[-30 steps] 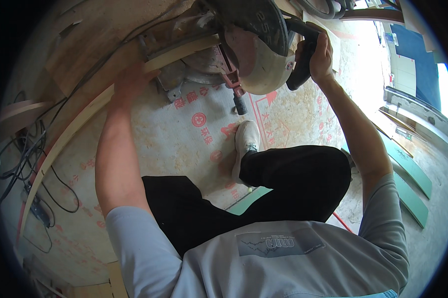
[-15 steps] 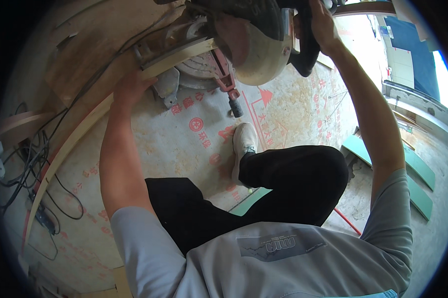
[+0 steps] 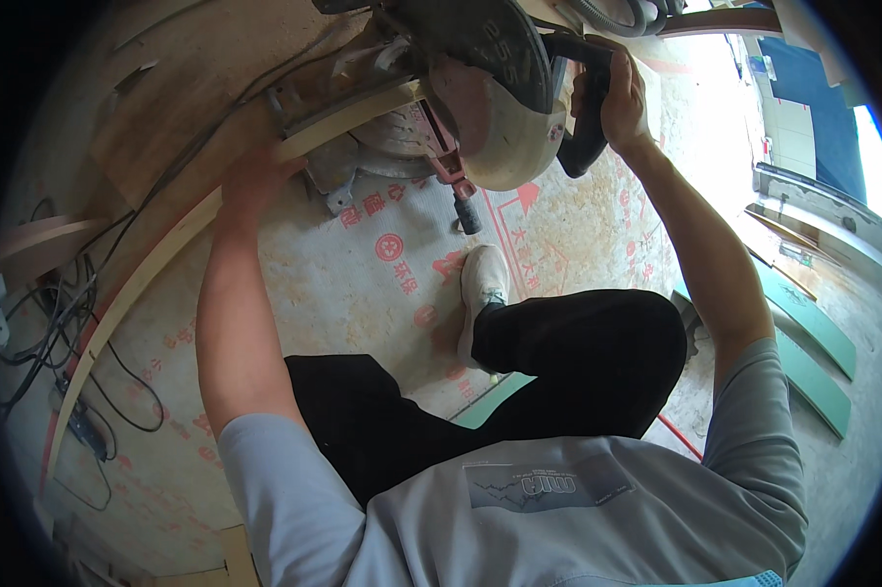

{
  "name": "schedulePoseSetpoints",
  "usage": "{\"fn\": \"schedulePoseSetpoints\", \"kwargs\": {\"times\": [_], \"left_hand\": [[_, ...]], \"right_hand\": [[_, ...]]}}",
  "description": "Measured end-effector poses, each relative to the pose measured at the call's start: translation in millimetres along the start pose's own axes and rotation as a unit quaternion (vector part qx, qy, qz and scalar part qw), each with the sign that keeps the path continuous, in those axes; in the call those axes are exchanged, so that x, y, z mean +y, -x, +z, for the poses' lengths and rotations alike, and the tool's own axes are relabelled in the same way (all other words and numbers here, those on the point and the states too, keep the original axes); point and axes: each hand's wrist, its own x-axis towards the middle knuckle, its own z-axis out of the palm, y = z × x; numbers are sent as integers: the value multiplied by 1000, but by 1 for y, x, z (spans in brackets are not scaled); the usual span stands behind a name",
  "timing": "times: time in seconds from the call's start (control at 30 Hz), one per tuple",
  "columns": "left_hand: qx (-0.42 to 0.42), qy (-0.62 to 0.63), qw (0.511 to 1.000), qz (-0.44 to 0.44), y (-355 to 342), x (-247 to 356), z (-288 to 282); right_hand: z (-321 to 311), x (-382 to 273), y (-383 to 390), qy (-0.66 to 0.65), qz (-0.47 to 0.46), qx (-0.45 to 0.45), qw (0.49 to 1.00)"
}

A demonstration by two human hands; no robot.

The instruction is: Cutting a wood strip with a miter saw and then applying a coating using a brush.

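The black handle is gripped by the right hand; the wood strip, laid across the miter saw, is covered by the left hand, its closure blurred. If poorly braced, the strip could be kicked aside.

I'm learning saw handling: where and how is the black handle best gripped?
Probably around the bar of the black handle, coming from the person's right: that side faces away from the pale blade guard, and the bar's slim length lets fingers wrap round, as the right hand does.
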Motion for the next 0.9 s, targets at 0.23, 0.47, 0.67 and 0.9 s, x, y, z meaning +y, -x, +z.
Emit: {"fn": "schedulePoseSetpoints", "kwargs": {"times": [0.23,0.47,0.67,0.9], "left_hand": [[43,-7,999,22,2,-10,1],[-33,-29,999,4,-6,-2,-5],[-33,-11,995,93,-5,-28,15],[-416,28,908,-35,28,25,-5]], "right_hand": [[7,7,8,-11,-5,2,1000],[0,10,7,-36,15,3,999],[0,-87,-76,-13,191,-34,981],[-1,-137,-206,324,52,-128,936]]}}
